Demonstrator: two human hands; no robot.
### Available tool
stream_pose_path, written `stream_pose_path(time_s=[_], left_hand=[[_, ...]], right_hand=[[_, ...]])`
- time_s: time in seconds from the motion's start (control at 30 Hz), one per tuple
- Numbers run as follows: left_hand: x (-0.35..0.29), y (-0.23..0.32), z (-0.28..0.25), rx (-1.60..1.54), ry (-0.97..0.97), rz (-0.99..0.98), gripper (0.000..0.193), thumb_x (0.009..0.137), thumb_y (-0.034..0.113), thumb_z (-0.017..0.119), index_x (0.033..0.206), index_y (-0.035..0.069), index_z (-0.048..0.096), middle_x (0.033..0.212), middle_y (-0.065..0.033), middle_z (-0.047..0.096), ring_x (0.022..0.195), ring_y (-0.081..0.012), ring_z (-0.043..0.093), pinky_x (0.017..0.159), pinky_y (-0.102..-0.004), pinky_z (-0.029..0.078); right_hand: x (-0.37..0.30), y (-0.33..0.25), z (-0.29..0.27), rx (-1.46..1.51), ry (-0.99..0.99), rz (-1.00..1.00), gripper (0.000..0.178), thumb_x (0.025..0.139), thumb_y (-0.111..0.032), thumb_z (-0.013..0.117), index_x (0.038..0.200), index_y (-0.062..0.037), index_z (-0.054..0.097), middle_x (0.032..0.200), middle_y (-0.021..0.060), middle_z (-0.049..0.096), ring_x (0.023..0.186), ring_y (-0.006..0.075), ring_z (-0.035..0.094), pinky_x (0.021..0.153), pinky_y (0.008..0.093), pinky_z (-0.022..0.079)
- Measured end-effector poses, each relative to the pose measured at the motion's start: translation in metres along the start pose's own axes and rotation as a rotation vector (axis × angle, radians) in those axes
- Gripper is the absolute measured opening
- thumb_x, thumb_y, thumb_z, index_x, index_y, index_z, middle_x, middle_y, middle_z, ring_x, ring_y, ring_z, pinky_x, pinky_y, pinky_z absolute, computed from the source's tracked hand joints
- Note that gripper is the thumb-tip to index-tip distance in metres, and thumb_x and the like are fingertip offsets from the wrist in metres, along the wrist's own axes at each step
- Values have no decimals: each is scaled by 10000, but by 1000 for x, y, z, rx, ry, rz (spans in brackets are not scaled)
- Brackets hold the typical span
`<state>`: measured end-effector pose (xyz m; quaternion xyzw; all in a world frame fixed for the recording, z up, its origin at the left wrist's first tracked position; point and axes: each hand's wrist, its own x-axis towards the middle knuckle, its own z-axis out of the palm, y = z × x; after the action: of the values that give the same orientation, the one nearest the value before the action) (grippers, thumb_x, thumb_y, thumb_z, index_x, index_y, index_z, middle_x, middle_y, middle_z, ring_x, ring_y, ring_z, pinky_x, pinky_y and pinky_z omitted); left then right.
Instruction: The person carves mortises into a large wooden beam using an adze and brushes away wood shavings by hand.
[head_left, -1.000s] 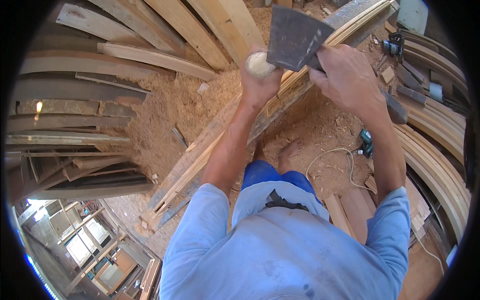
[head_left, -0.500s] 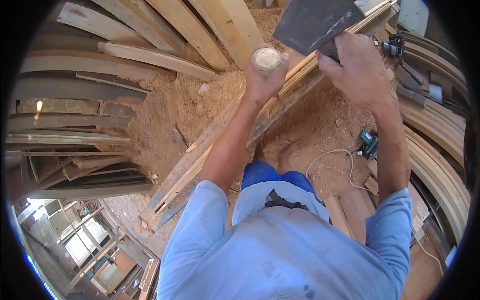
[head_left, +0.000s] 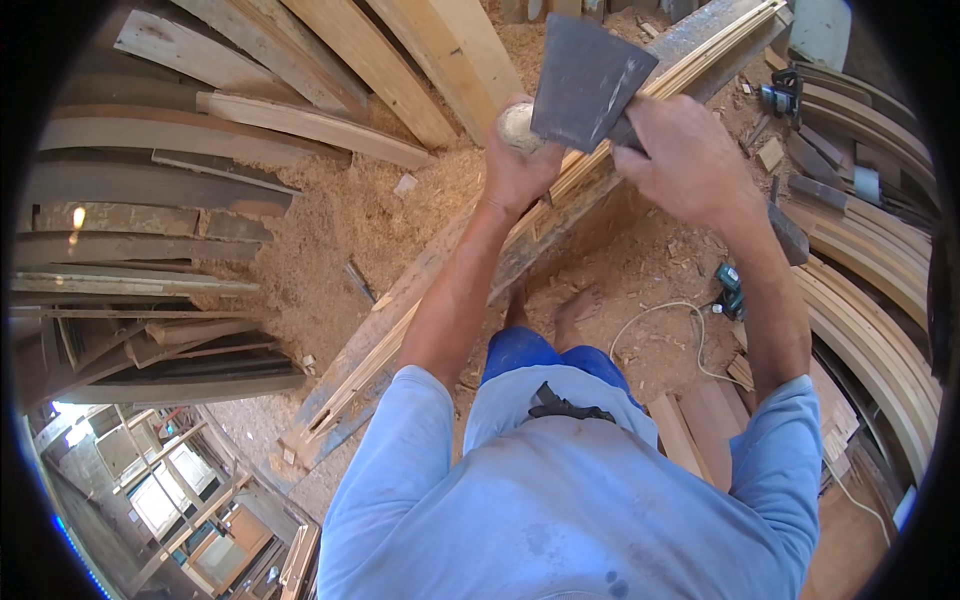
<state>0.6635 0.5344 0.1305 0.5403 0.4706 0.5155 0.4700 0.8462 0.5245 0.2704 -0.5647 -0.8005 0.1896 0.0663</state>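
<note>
Person stands barefoot on sawdust floor [head_left: 330,220], long timber [head_left: 420,300] running diagonally past feet. Left hand [head_left: 515,165], grip wrapped tight round pale handle end [head_left: 517,125]. Right hand [head_left: 680,155], grip closed round handle just under broad dark axe blade [head_left: 585,80], raised over timber's far end. Judgement: swing short, strike shallow along grain, edge angled away from feet. Cordless drill [head_left: 728,290] lies near right.

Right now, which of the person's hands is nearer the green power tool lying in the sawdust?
Right. The right hand is above the green power tool; the left hand is farther left.
</note>
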Motion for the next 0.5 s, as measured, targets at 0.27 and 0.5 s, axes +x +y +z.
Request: stream_pose_path(time_s=[0.27, 0.5], left_hand=[[11, 2, -13, 167, 88, -25, 169, 880, 89, 734, 883, 41, 573, 784, 14, 610, 734, -74, 560, 662, -252, 473], [10, -3, 3, 1, 135, -14, 202, 897, 132, 746, 846, 56, 566, 735, 29, 568, 700, -68, 535, 629, -251, 454]], right_hand=[[-13, 4, 2, 259, 239, -40, 294, 833, -194, 618, 992, 53, 618, 842, 281, 648, 861, 444, 649, 780, 489, 513], [-21, 7, -4, 322, 391, -25, 299, 841, -208, 644, 982, 56, 636, 779, 238, 637, 713, 384, 646, 697, 431, 514]])
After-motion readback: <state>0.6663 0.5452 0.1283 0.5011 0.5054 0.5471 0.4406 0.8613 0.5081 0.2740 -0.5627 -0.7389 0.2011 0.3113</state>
